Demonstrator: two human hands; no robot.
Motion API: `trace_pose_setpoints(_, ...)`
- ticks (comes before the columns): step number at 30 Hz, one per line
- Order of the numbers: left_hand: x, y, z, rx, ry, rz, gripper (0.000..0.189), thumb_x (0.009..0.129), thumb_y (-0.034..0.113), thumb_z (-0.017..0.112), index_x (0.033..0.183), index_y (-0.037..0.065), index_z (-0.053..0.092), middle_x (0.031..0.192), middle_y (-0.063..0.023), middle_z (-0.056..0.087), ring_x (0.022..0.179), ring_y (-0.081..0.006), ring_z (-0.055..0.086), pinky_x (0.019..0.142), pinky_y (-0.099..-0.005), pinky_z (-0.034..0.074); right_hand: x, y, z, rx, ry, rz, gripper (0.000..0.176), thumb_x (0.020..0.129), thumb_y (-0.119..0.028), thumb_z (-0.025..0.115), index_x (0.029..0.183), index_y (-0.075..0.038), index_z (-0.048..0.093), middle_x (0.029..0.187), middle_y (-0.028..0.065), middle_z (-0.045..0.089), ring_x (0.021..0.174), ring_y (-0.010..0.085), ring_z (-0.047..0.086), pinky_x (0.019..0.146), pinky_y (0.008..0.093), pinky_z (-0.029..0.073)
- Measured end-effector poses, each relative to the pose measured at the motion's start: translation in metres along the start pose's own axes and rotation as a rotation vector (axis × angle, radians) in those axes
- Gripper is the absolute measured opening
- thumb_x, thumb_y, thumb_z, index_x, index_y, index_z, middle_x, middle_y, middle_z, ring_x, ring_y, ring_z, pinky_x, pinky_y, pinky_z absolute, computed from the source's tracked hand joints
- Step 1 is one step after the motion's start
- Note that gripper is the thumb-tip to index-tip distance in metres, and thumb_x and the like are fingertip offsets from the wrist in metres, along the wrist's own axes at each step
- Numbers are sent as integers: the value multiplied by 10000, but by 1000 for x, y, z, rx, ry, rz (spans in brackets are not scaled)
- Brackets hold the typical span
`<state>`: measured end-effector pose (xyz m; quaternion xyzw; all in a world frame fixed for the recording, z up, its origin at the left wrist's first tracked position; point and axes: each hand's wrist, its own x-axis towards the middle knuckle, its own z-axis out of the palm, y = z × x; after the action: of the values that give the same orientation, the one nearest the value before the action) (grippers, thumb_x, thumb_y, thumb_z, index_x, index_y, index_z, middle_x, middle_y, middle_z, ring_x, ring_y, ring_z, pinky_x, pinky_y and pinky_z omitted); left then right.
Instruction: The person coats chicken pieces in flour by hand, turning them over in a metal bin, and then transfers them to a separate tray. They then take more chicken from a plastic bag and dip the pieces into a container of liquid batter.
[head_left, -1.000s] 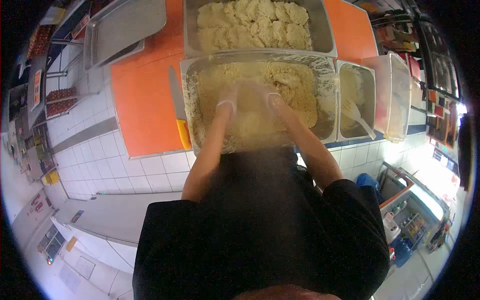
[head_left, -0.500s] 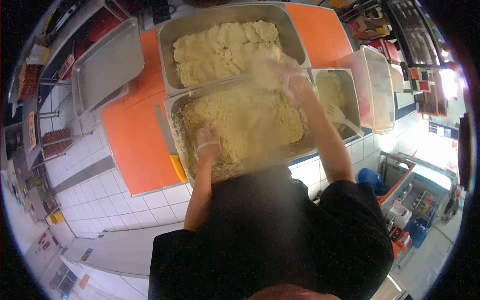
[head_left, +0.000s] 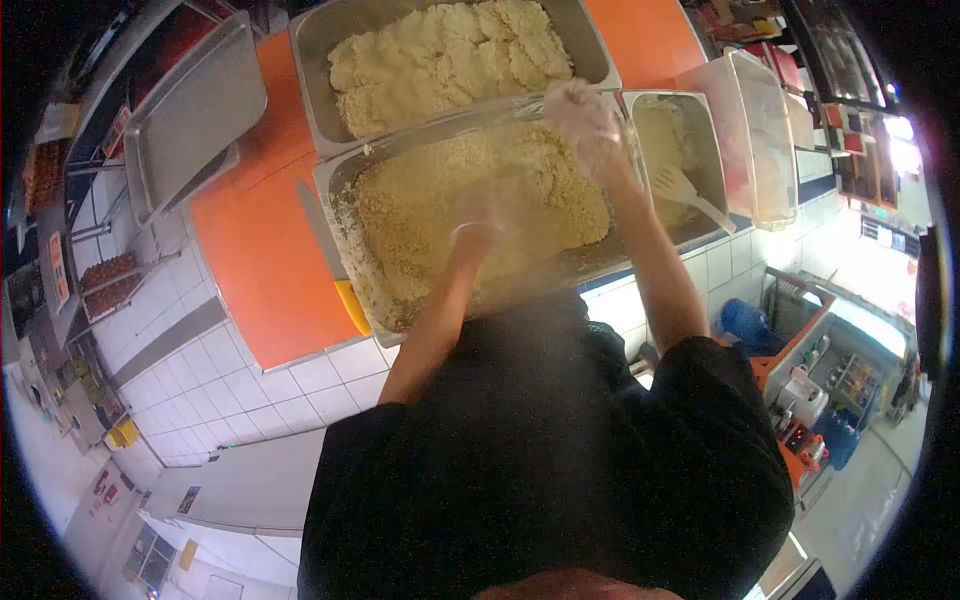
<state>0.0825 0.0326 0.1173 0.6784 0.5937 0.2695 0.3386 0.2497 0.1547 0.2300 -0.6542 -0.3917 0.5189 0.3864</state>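
My left hand [head_left: 483, 205], in a clear glove, is over the crumbly pale-yellow breading [head_left: 400, 225] in the near metal pan [head_left: 350, 290]. Motion smears its fingers, so I cannot see how they are bent. My right hand [head_left: 588, 120], gloved and dusted with breading, is at the right end of the rim between the two large pans; its fingers blur together. Behind lies the far metal pan [head_left: 310, 75], with rows of breaded pieces [head_left: 450, 60] inside. Haze or a smudge veils the middle of the view.
Right of the pans stands a smaller metal pan [head_left: 712, 150] with a white slotted spatula [head_left: 690, 195], then a clear plastic bin [head_left: 765, 150]. A yellow-handled knife [head_left: 352, 307] lies left of the near pan on the orange counter [head_left: 260, 280]. A metal sheet tray [head_left: 200, 110] is farther left.
My left hand has moved right and farther in over the breading. My right hand has shifted slightly up in view, and its blur has lessened. The pans sit higher in view.
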Motion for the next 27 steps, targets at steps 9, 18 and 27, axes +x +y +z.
trace_pose_setpoints(9,-8,0,-29,-51,-293,-375,390,914,254,523,1259,80,576,1380,-233,474,1183,-391,538,983,-480,424,-70,77,0,-1052,-369,-401,299,909,-216,583,1157,-50,596,1068,122,650,995,277,630,850,352,495)
trace_pose_setpoints(18,-40,-116,-60,290,-350,152,442,889,184,530,1325,114,514,1420,-190,451,1199,-387,524,1015,-424,429,-41,133,66,-815,-744,-443,482,804,-346,677,1194,-68,620,1127,169,660,978,305,644,872,403,499)
trace_pose_setpoints(27,-53,-99,-87,-514,-16,-478,502,861,177,609,1337,77,486,1332,-237,506,1202,-386,502,990,-408,421,-24,171,98,-735,-891,-194,557,842,-405,654,1253,-35,587,1110,160,669,965,284,651,869,383,511)
